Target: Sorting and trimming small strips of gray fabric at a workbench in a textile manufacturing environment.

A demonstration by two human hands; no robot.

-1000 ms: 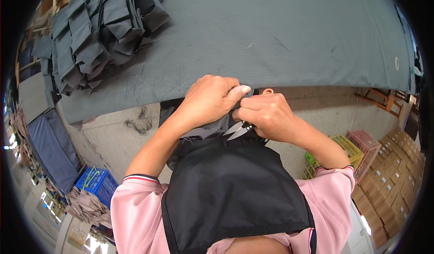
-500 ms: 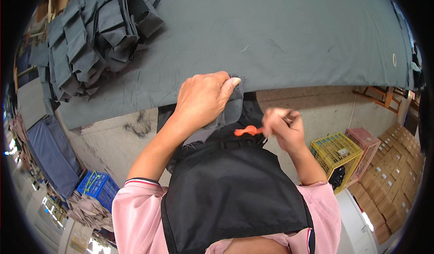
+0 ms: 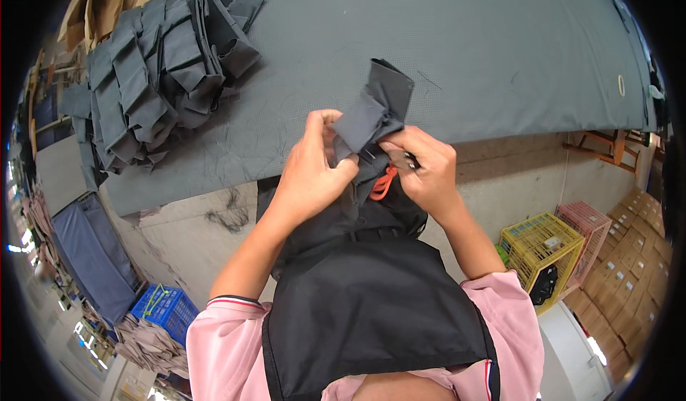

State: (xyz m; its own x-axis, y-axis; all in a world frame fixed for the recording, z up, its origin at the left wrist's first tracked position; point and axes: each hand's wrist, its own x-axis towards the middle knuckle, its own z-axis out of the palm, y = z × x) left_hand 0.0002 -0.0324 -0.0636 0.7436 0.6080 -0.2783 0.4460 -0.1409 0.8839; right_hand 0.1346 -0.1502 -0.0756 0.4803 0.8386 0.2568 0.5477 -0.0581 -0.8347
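Your left hand [image 3: 307,176] and right hand [image 3: 429,169] pinch a folded grey fabric piece [image 3: 361,122] at the tabletop's [image 3: 486,58] near edge, orange-handled scissors [image 3: 384,184] in your right. This piece seems unfinished; whether the grey pile [image 3: 153,72] is done cannot be told.

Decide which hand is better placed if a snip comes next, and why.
Probably the right hand: it already holds the orange-handled scissors, close beside the cloth. The left hand shows no tool, only cloth to steady.
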